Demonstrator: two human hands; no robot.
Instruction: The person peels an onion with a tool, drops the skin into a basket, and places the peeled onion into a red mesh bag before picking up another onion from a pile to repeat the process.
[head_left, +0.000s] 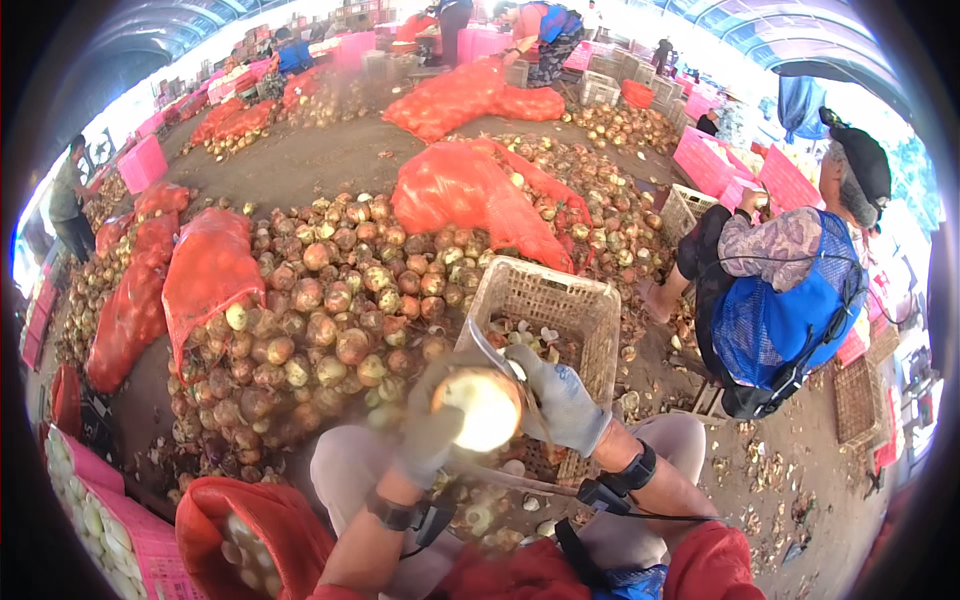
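My left hand (435, 416), in a grey glove, holds a partly peeled onion (487, 411) whose pale flesh looks overexposed. Close on its right is my right hand (556, 397), also gloved, gripping a knife with a curved metal blade (489, 345) that points up and left over the onion's top. Part of the knife's handle is hidden by the fingers. Beneath and beyond both hands stands a dirty plastic crate (609, 315) with onion skins and scraps in it. A large heap of unpeeled onions (322, 300) lies ahead and to the left.
Red mesh sacks (450, 187) lie on the heap. An open red sack (247, 495) and a pink crate (142, 525) of peeled onions stand at lower left. A co-worker in a blue vest (787, 292) sits at right. Onion skins litter the ground (757, 495); other people work farther back.
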